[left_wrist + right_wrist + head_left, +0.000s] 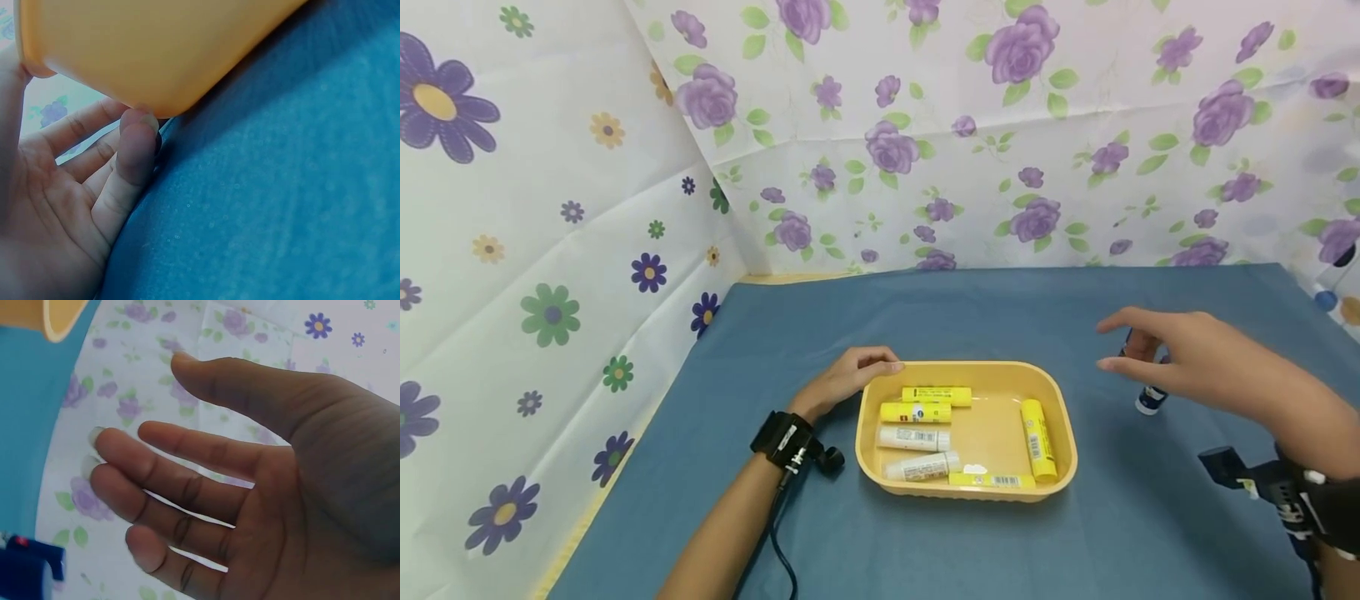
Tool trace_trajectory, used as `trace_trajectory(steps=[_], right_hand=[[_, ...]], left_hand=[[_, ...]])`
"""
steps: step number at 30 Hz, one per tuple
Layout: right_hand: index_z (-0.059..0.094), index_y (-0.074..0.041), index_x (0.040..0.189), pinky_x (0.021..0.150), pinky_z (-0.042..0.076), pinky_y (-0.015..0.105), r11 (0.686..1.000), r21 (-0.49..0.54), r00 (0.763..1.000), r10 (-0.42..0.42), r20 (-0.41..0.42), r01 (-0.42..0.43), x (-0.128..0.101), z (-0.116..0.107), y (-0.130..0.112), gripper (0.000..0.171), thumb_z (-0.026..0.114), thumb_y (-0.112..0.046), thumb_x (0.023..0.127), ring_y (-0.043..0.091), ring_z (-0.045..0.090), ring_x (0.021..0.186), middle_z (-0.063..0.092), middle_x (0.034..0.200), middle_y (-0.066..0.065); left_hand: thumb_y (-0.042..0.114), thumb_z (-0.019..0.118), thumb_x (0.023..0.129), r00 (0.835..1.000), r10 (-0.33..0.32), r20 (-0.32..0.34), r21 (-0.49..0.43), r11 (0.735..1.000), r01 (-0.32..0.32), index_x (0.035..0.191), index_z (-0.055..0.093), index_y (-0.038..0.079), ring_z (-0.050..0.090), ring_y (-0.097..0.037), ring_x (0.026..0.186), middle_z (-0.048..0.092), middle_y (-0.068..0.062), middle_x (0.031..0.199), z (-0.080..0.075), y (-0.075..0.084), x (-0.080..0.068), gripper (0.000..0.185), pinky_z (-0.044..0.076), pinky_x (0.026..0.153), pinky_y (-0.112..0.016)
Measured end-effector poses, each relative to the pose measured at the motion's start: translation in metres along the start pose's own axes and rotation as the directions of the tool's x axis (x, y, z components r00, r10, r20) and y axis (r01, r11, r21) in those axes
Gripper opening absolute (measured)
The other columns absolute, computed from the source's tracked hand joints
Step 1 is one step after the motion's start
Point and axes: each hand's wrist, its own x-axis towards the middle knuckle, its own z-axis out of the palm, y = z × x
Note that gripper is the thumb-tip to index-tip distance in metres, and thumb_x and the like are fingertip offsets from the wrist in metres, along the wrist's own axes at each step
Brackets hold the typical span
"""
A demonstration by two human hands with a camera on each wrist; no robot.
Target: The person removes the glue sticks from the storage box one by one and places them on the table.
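A yellow tray [1063, 429] sits mid-table on the blue cloth and holds several glue sticks, some yellow [1036, 437] and two white [914, 438]. My left hand [868, 367] rests against the tray's far left corner, fingers relaxed on the rim. In the left wrist view the thumb of this hand [125, 115] touches the tray's outer wall [156, 50]. My right hand [1105, 346] hovers open to the right of the tray, fingers spread, holding nothing. A dark blue glue stick [1150, 400] stands on the cloth just under it, partly hidden. The right wrist view shows the open right hand [134, 397] and the blue stick [25, 572].
Blue cloth [925, 317] covers the table. Floral sheets [925, 125] wall it in at the back and on the left. A black strap and cable [786, 442] sit on my left wrist, and a black camera mount [1262, 479] on my right.
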Motion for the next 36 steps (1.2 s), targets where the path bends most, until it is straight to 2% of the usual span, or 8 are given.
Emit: trace_trajectory(steps=[9,17,24,31,36], right_hand=[[0.061,-0.019,0.132,0.057,0.048,0.026,0.989,0.065,0.991,-0.132,0.015,0.131,0.008,0.016,-0.013,0.043,0.07,-0.041,0.096,0.002,0.054,0.063,0.063,0.085,-0.012],[0.059,-0.019,0.135,0.058,0.049,0.026,0.985,0.097,0.989,-0.148,0.028,0.145,0.014,0.024,-0.023,0.043,0.072,-0.029,0.095,0.003,0.057,0.068,0.063,0.085,-0.01],[0.06,-0.02,0.134,0.057,0.048,0.026,0.979,0.089,0.981,-0.188,0.042,0.183,0.022,0.038,-0.035,0.041,0.071,-0.034,0.096,0.003,0.056,0.068,0.062,0.085,-0.012],[0.061,-0.016,0.135,0.059,0.046,0.027,0.968,0.141,0.97,-0.222,0.097,0.208,0.033,0.061,-0.043,0.042,0.07,-0.032,0.097,0.007,0.054,0.066,0.059,0.082,-0.013],[0.062,-0.015,0.134,0.059,0.045,0.026,0.956,0.143,0.959,-0.269,0.089,0.255,0.046,0.075,-0.058,0.042,0.07,-0.033,0.097,0.005,0.051,0.064,0.058,0.079,-0.013]], left_hand=[[0.042,0.058,0.103,1.0,0.02,0.022,0.001,1.0,-0.02,0.113,0.073,0.017,0.064,-0.024,0.104,0.069,-0.004,0.11,0.0,-0.004,0.004,0.031,0.048,0.094,-0.041],[0.04,0.058,0.103,0.999,0.023,0.025,-0.007,1.0,-0.023,0.113,0.073,0.016,0.063,-0.025,0.103,0.069,-0.006,0.11,0.001,-0.002,0.004,0.031,0.048,0.093,-0.042],[0.04,0.058,0.103,1.0,0.025,0.017,-0.007,1.0,-0.025,0.112,0.073,0.017,0.063,-0.024,0.104,0.069,-0.005,0.111,0.001,-0.002,0.002,0.03,0.048,0.094,-0.041],[0.04,0.057,0.103,0.999,0.028,0.024,-0.002,1.0,-0.028,0.113,0.073,0.016,0.063,-0.025,0.103,0.069,-0.006,0.11,0.001,-0.003,0.003,0.031,0.048,0.093,-0.041],[0.042,0.059,0.102,1.0,0.024,0.016,-0.014,1.0,-0.024,0.112,0.073,0.014,0.063,-0.025,0.102,0.069,-0.006,0.109,0.0,-0.004,0.001,0.033,0.048,0.092,-0.041]])
